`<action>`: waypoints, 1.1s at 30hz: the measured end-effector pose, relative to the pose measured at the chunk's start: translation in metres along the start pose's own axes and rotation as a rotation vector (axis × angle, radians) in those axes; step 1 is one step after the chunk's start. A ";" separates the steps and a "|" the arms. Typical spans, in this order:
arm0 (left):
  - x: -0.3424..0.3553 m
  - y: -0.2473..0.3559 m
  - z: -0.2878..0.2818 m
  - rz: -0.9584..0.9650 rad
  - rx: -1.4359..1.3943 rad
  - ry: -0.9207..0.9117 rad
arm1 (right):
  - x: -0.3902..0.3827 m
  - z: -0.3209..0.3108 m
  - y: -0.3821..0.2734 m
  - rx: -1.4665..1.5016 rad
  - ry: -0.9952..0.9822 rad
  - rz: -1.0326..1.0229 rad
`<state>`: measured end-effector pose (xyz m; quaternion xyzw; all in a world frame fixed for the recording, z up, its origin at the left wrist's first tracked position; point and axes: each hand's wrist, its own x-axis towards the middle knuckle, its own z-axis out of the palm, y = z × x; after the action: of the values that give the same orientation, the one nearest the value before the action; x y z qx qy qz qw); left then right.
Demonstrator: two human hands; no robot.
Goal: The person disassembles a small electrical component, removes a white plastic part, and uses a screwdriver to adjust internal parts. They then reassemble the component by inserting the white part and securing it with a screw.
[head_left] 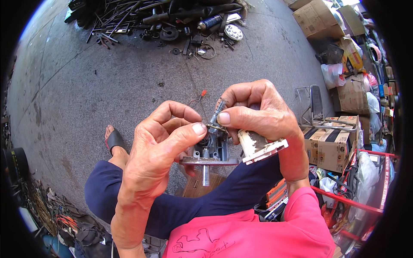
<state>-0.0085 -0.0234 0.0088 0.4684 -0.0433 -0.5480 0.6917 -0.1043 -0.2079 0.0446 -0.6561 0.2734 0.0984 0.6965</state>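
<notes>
Just in front of my lap, my right hand pinches a small greasy metal shaft between thumb and fingers. A thin ring sits around its lower end. My left hand is closed, thumb and forefinger tips at that ring, while its lower fingers curl around a grey metal housing. The housing has a round flange and a thicker bare shaft pointing toward me. Below my right palm hangs a dirty white plastic piece with a stepped edge; what supports it is hidden.
A wooden board lies between my legs. A pile of dark scrap rods and parts covers the far floor. To the right stand a metal-framed chair, cardboard boxes and a red-railed rack. Wires and scraps lie at the near left.
</notes>
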 end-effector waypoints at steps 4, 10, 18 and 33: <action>0.001 -0.004 0.001 0.019 -0.004 0.014 | -0.001 0.001 -0.001 -0.024 0.007 -0.006; 0.001 -0.003 0.000 0.020 0.001 0.002 | 0.000 0.000 0.002 -0.072 -0.008 -0.070; 0.001 -0.002 -0.003 -0.002 0.016 0.002 | -0.003 0.001 0.004 -0.282 0.016 -0.302; 0.002 0.001 -0.005 -0.044 0.001 -0.012 | -0.010 0.006 0.008 -0.464 0.074 -0.565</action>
<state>-0.0041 -0.0215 0.0056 0.4663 -0.0373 -0.5657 0.6790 -0.1153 -0.1987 0.0427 -0.8494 0.0767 -0.0624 0.5184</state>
